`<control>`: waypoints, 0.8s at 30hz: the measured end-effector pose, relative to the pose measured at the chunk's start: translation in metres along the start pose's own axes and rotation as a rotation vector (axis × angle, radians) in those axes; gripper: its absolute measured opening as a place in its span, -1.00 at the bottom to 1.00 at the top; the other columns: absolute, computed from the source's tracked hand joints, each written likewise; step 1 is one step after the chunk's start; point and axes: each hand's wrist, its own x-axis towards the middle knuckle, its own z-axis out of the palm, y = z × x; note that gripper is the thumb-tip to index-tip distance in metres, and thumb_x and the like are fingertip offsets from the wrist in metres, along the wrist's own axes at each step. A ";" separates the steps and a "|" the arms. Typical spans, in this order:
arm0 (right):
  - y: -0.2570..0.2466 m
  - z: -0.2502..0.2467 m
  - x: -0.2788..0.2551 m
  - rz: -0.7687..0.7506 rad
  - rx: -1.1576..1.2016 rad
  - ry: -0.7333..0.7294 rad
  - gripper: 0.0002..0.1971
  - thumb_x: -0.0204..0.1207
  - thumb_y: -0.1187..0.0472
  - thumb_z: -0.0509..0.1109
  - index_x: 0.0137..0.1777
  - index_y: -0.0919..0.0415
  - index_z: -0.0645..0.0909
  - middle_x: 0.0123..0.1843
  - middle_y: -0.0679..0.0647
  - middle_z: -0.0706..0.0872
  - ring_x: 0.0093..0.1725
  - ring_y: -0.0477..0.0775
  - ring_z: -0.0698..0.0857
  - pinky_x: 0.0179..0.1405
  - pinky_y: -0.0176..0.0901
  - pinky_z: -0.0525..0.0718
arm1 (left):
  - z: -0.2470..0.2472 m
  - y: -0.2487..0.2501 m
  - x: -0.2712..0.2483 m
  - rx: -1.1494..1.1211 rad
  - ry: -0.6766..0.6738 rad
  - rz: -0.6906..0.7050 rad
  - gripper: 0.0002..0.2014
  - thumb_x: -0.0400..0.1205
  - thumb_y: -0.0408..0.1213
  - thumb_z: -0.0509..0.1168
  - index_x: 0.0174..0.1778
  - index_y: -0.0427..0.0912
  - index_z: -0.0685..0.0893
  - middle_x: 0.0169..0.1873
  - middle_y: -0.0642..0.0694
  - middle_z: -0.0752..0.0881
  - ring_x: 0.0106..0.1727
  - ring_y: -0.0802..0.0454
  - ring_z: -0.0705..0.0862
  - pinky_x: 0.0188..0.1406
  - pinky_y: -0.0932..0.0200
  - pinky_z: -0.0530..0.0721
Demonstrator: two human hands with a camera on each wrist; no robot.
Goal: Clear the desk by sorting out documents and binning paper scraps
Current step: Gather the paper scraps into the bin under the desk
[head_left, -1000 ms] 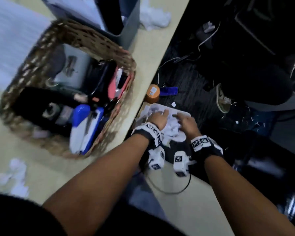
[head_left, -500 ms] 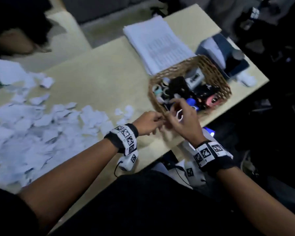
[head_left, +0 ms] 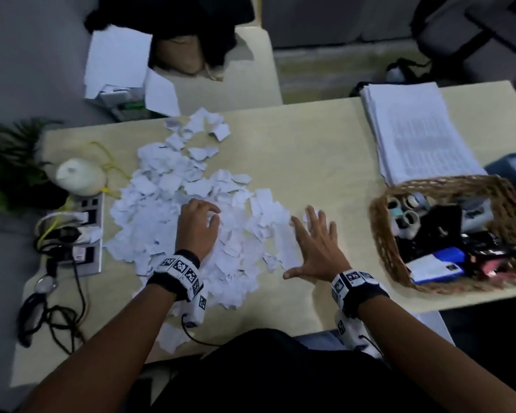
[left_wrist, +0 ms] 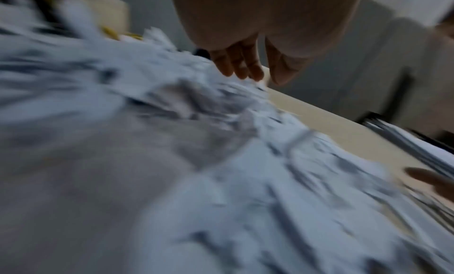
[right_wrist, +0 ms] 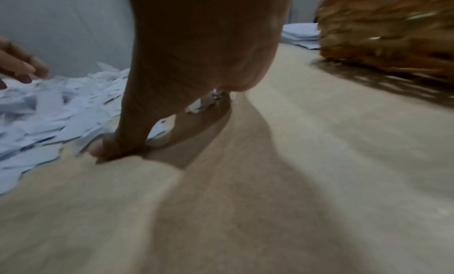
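Broadly, a pale wooden desk is seen from above, and the step in hand is judged to be the gathering of torn paper for the bin. A wide heap of white paper scraps is spread over the left-centre of the desk. A neat stack of printed documents is set at the far right, well apart from the heap, so the sorting of documents appears largely done. Just in front of the stack a wicker basket full of stationery is placed. No bin is visible in these views.

The left hand is laid on top of the heap, near its middle. Its fingers are loosely curled downward, with the tips touching the paper; whether any scraps are actually pinched cannot be told, as the wrist view is blurred.

The right hand is pressed flat at the heap's right edge. Its fingers are held straight and spread wide, and nothing is gripped; the thumb is seen touching the bare desk beside the scraps.

For the next move, the loose edge would probably need to be swept inward toward the left hand, so that a compact handful can be scooped up between both palms and carried to a bin.
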 end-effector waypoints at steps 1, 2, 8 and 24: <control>-0.006 0.000 0.006 -0.040 -0.013 0.002 0.41 -0.06 -0.75 0.27 0.71 -0.08 -0.22 0.71 0.18 -0.41 0.68 0.41 -0.31 0.53 0.57 -0.09 | -0.008 -0.012 -0.002 0.025 0.075 -0.035 -0.90 0.56 -0.40 0.33 -0.09 -0.15 0.72 0.05 -0.13 0.63 0.15 -0.15 0.50 0.16 -0.08 0.56; -0.012 -0.002 0.013 -0.077 -0.020 0.003 0.38 -0.02 -0.75 0.25 0.72 -0.07 -0.21 0.70 0.17 -0.43 0.68 0.39 -0.32 0.55 0.56 -0.09 | -0.016 -0.023 -0.005 0.059 0.138 -0.068 -0.90 0.56 -0.38 0.34 -0.07 -0.15 0.72 0.10 -0.14 0.63 0.19 -0.19 0.51 0.18 -0.11 0.55; -0.052 -0.021 0.071 -0.288 -0.048 -0.038 0.31 0.08 -0.65 0.32 0.70 -0.15 -0.29 0.71 0.09 -0.44 0.68 0.30 -0.37 0.58 0.54 -0.13 | -0.030 -0.074 -0.029 0.360 0.158 -0.283 -0.49 0.51 0.24 0.26 0.33 0.09 0.60 0.56 -0.12 0.37 0.58 -0.27 0.26 0.36 -0.42 0.27; -0.203 -0.047 0.171 -0.555 -0.180 -0.098 0.09 0.26 -0.55 0.33 0.71 -0.15 -0.05 0.75 0.04 -0.21 0.71 0.35 -0.14 0.42 0.67 0.12 | -0.049 -0.072 -0.014 -0.237 0.495 -0.270 -0.67 0.55 -0.63 0.15 0.18 -0.27 0.53 0.08 -0.21 0.59 0.11 -0.02 0.52 0.12 0.25 0.47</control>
